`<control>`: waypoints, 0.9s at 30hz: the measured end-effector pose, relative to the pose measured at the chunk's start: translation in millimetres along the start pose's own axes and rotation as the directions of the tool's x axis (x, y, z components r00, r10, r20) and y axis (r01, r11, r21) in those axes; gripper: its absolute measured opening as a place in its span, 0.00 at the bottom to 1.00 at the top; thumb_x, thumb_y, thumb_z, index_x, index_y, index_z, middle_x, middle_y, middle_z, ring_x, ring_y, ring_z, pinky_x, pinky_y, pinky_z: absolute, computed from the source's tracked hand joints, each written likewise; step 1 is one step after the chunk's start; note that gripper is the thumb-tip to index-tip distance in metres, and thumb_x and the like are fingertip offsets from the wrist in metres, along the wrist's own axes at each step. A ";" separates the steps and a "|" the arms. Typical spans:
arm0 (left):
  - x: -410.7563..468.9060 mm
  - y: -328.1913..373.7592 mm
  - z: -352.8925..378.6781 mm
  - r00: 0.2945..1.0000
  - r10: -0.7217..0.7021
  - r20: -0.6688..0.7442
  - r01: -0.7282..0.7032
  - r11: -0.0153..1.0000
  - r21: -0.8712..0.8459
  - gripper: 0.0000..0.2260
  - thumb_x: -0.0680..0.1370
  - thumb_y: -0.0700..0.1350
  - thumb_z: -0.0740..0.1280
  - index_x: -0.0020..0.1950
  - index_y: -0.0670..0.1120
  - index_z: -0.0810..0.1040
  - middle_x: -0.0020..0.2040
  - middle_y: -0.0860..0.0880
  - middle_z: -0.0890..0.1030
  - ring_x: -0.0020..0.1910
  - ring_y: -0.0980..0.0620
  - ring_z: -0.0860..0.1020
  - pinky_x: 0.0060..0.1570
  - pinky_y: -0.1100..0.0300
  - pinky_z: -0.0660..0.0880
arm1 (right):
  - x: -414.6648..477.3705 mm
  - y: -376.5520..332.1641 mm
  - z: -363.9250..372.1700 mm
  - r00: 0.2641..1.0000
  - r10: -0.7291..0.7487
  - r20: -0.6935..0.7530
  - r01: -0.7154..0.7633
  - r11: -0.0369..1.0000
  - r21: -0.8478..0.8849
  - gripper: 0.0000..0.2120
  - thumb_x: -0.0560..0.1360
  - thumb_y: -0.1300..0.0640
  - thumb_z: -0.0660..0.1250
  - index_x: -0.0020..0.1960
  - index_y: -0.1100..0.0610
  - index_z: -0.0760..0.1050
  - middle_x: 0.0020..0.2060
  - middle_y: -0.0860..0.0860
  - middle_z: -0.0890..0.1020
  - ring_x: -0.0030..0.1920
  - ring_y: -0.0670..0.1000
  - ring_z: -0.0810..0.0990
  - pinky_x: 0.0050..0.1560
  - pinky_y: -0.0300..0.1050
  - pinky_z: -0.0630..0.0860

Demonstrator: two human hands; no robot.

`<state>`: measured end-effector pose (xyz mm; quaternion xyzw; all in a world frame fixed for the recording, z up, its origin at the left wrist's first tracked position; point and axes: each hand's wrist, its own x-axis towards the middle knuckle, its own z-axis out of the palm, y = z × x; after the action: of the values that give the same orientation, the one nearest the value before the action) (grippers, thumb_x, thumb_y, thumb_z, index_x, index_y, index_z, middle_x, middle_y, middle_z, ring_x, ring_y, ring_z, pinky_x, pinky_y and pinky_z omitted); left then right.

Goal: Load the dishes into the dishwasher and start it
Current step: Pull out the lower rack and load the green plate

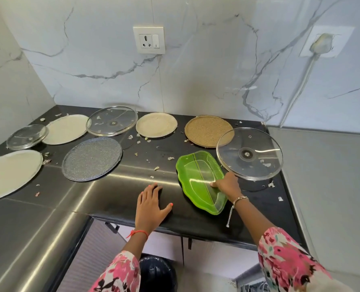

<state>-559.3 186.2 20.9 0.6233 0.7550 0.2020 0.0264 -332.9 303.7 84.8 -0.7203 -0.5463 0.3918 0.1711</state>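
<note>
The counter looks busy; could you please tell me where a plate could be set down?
The largest bare patch is the front-left counter, bordered by the grey plate, the front cream plate and the left hand. A strip lies between grey plate and green tray, dotted with scraps. The back row is crowded, and a glass lid fills the right corner.

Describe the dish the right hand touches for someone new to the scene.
On the black counter, go to the front right, beside the big glass lid. The tray there is green and leaf-shaped; every neighbour is round.
</note>
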 end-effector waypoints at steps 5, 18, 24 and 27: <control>0.9 -1.7 -0.9 0.999 -0.017 0.035 0.018 0.999 -0.033 0.35 0.67 0.67 0.54 0.65 0.46 0.71 0.68 0.46 0.70 0.69 0.47 0.65 0.69 0.52 0.58 | 10.8 0.1 5.5 0.986 0.007 0.164 -0.067 0.929 0.363 0.08 0.72 0.66 0.68 0.49 0.65 0.74 0.47 0.62 0.80 0.44 0.57 0.79 0.44 0.51 0.78; -78.1 12.1 -18.9 0.996 -0.029 0.082 0.045 0.980 -0.196 0.36 0.70 0.63 0.62 0.72 0.46 0.61 0.74 0.49 0.60 0.75 0.49 0.51 0.73 0.51 0.47 | -55.9 44.0 -21.6 0.998 0.009 0.061 -0.045 0.792 0.609 0.10 0.73 0.65 0.68 0.52 0.69 0.76 0.37 0.57 0.80 0.36 0.55 0.78 0.40 0.48 0.78; -182.6 41.6 -13.1 0.992 -0.046 0.118 0.069 0.979 -0.194 0.43 0.64 0.70 0.49 0.73 0.45 0.59 0.75 0.49 0.58 0.76 0.50 0.49 0.73 0.52 0.43 | -139.8 113.2 -33.7 0.998 -0.024 0.065 -0.024 0.761 0.648 0.13 0.70 0.71 0.68 0.54 0.73 0.74 0.33 0.56 0.79 0.31 0.53 0.78 0.35 0.45 0.78; -247.4 62.1 -3.1 0.991 -0.034 0.130 0.060 0.978 -0.198 0.43 0.64 0.70 0.49 0.73 0.45 0.60 0.75 0.49 0.59 0.76 0.50 0.49 0.72 0.50 0.44 | -191.3 164.0 -36.1 0.997 -0.052 0.055 0.000 0.728 0.685 0.14 0.71 0.71 0.67 0.56 0.72 0.74 0.36 0.57 0.82 0.26 0.48 0.80 0.31 0.41 0.79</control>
<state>-447.6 -41.4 -7.8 0.6108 0.7422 0.2368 0.1416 -217.1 77.5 69.3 -0.5847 -0.3792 0.5880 0.4106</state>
